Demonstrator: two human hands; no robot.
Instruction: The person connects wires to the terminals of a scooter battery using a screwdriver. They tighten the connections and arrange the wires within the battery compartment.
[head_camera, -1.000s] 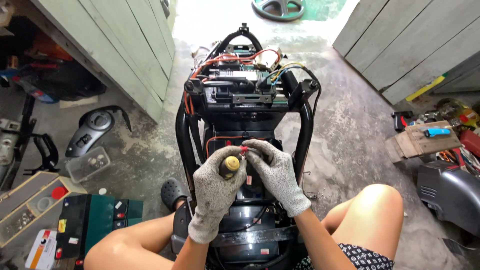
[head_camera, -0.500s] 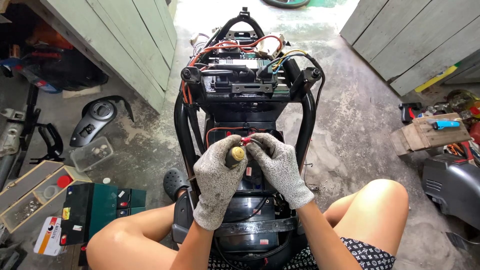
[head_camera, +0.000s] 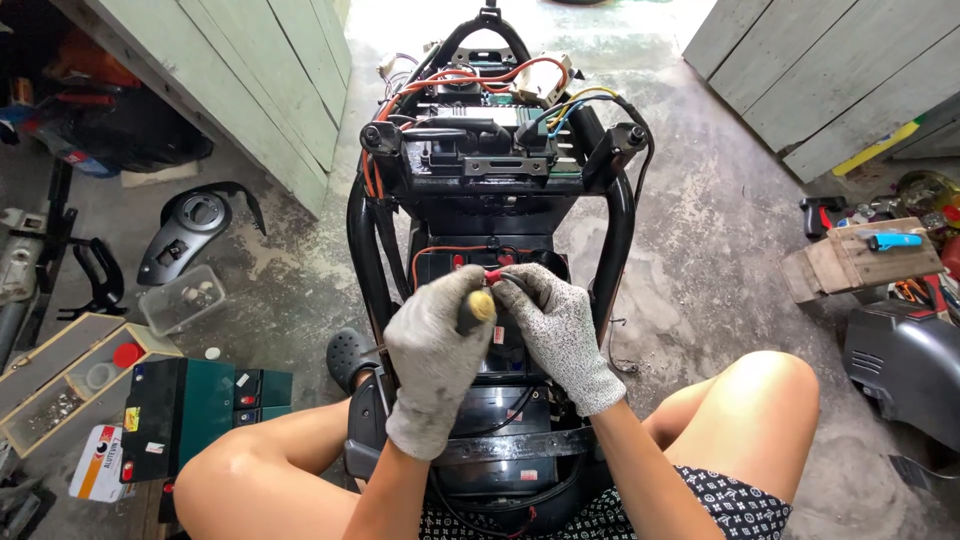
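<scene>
I sit astride a stripped black scooter frame (head_camera: 365, 235) and look down into its open bay. My left hand (head_camera: 435, 355), in a grey knit glove, is closed around a screwdriver whose yellow handle end (head_camera: 482, 306) sticks up from the fist. My right hand (head_camera: 560, 335), gloved the same way, pinches a red wire terminal (head_camera: 493, 275) beside the screwdriver, over a black battery (head_camera: 520, 408) in the bay. Orange, yellow and blue wires (head_camera: 520, 85) loop over the electronics block farther forward.
On the floor to the left lie dark green batteries (head_camera: 180, 415), a clear plastic box of small parts (head_camera: 182, 298), a black plastic cover (head_camera: 192, 228) and a wooden tray (head_camera: 55, 380). A wooden block with a blue tool (head_camera: 860, 258) and a dark panel (head_camera: 905, 360) sit right.
Both hands have stayed together over the battery bay with the screwdriver in the left fist. The view has shifted slightly, so the frame sits higher and larger.
</scene>
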